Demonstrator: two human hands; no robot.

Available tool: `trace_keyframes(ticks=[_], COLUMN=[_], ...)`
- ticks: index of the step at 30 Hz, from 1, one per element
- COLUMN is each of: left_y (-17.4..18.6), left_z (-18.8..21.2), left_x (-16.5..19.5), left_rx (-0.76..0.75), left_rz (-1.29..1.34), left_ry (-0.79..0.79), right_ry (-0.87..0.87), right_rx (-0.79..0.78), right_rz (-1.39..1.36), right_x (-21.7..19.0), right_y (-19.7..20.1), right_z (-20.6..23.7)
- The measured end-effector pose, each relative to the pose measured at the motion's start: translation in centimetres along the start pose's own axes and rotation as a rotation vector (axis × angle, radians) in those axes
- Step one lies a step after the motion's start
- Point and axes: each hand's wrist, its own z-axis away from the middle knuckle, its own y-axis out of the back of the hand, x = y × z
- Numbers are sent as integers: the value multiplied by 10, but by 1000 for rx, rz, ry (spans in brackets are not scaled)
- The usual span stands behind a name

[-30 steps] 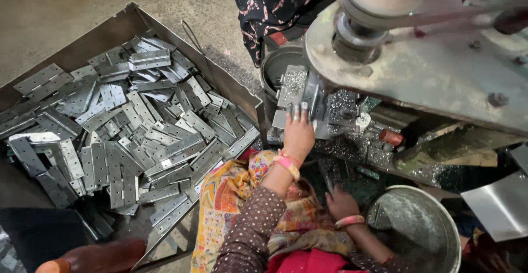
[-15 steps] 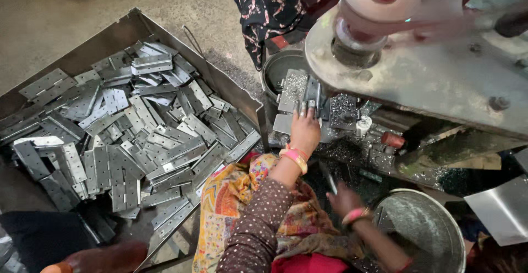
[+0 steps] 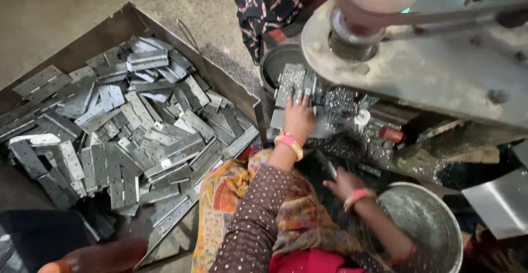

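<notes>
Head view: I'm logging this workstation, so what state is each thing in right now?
Left hand: flat on a perforated metal plate under the machine.
Right hand: low beside the round metal pan, grip unclear.
Round metal pan: upright, dusted with metal shavings.
Tray: heaped with loose flat metal hinge plates.
Machine table: overhanging the work spot; whether it is running is unclear.

The right hand [image 3: 342, 183] has slid left — away from the steel bowl [image 3: 434, 223].
</notes>
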Motion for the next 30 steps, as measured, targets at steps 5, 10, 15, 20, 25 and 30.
trace_keyframes(ticks=[5,10,15,20,25,30], left_y=[-2,-9,6,38,56,67], left_z=[-5,-6,6,83,112,91], left_x=[2,-3,2,36,37,30], left_rx=[0,-13,54,-36,310,319], left_rz=[-49,-64,-32,-145,-160,-56], left_ry=[5,-2,-65,-125,-222,-415], right_ry=[-187,-176,-186,-20,49,132], right_rx=[69,18,-7,486,611,756], right_rz=[-113,-136,-101,-236,-258,-242], right_x=[-10,-11,-28,-53,-50,-37], right_y=[-49,-45,30,70,64,55], right_z=[21,24,24,33,31,22])
